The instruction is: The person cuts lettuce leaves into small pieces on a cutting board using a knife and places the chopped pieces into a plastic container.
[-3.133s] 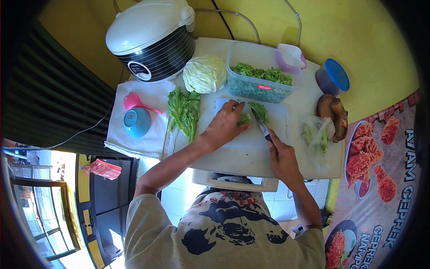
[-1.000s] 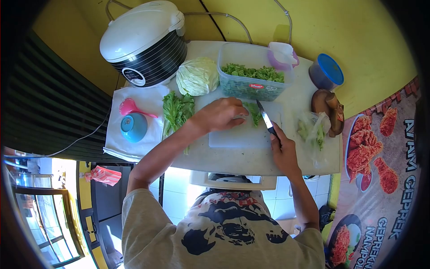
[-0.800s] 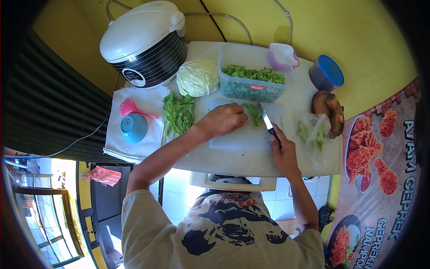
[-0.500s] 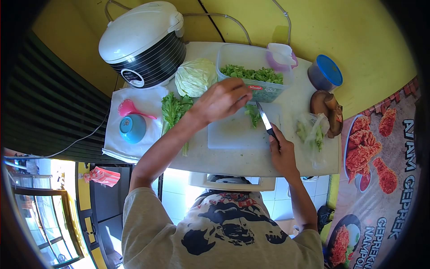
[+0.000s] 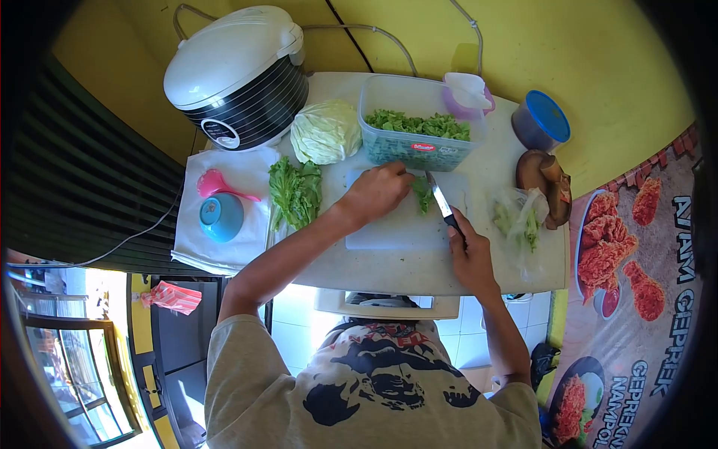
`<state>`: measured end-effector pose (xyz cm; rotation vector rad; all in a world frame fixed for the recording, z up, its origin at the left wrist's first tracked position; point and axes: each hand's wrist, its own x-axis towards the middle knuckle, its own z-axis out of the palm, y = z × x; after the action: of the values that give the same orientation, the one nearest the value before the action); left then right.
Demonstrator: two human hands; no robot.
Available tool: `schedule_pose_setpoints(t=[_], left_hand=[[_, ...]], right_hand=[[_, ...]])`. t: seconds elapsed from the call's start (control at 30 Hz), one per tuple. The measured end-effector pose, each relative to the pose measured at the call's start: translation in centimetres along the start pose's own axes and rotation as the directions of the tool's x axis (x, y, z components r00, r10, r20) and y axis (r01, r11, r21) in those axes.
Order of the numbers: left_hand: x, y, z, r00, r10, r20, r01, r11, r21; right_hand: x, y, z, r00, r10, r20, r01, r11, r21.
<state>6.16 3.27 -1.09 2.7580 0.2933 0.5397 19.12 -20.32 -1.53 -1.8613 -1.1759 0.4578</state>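
My right hand [image 5: 470, 254] is wrapped round the black handle of a knife [image 5: 441, 200], its blade pointing away from me over the cutting board [image 5: 374, 233]. Left of the blade lies a small piece of green lettuce [image 5: 424, 196]. My left hand [image 5: 380, 191] is low over the board with its fingers curled and pressed together at the lettuce's left edge; the fingertips are partly hidden. Just beyond it stands a clear plastic container [image 5: 419, 153] with chopped lettuce [image 5: 419, 124] inside. More leafy lettuce [image 5: 295, 193] lies to the left, beside my forearm.
A cabbage [image 5: 325, 133] and a rice cooker [image 5: 235, 78] stand at the back left. On a white cloth [image 5: 187, 243] are a blue bowl [image 5: 221, 217] and a pink ladle [image 5: 217, 185]. To the right are a plastic bag [image 5: 523, 221] with greens and a blue-lidded tub [image 5: 540, 123].
My left hand has come down from in front of the container to the lettuce on the board. My right hand and the knife have barely moved.
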Motion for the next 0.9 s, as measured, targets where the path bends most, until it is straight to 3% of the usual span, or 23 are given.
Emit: schedule_pose_setpoints(t=[0.27, 0.37, 0.47, 0.57, 0.67, 0.77, 0.87, 0.9], left_hand=[[0.2, 0.1, -0.4, 0.998, 0.020, -0.053, -0.018, 0.999, 0.046], [0.7, 1.2, -2.7, 0.965, 0.139, -0.223, -0.186, 0.961, -0.206], [1.6, 2.7, -5.8, 0.891, 0.036, -0.452, -0.159, 0.958, -0.237], [3.4, 2.0, -7.2, 0.798, -0.044, -0.601, -0.018, 0.995, -0.097], [3.7, 2.8, -8.1, 0.794, 0.051, -0.606, 0.070, 0.982, 0.175], [1.8, 3.4, -4.5, 0.908, 0.149, -0.392, -0.148, 0.988, 0.033], [-0.6, 4.4, 0.0, 0.989, -0.008, -0.150, 0.002, 0.999, -0.042], [-1.0, 4.6, 0.7, 0.988, -0.017, -0.154, 0.011, 0.999, -0.040]], right_hand=[[-0.1, 0.2, 0.1, 1.000, 0.007, -0.006, -0.007, 1.000, 0.014], [0.0, 0.1, 0.1, 1.000, 0.006, -0.009, -0.006, 1.000, 0.019], [0.1, -0.1, 0.2, 1.000, 0.001, -0.005, -0.001, 1.000, 0.028], [0.0, -0.2, 0.0, 1.000, 0.012, 0.010, -0.013, 1.000, 0.013], [-0.1, -0.2, -0.1, 0.999, 0.040, 0.025, -0.040, 0.999, 0.027], [-0.5, 0.7, 0.1, 0.998, 0.061, -0.004, -0.060, 0.996, 0.070], [-0.8, 1.4, 0.3, 0.995, 0.101, -0.020, -0.098, 0.989, 0.111], [-0.8, 1.3, 0.3, 0.993, 0.119, -0.018, -0.116, 0.986, 0.124]])
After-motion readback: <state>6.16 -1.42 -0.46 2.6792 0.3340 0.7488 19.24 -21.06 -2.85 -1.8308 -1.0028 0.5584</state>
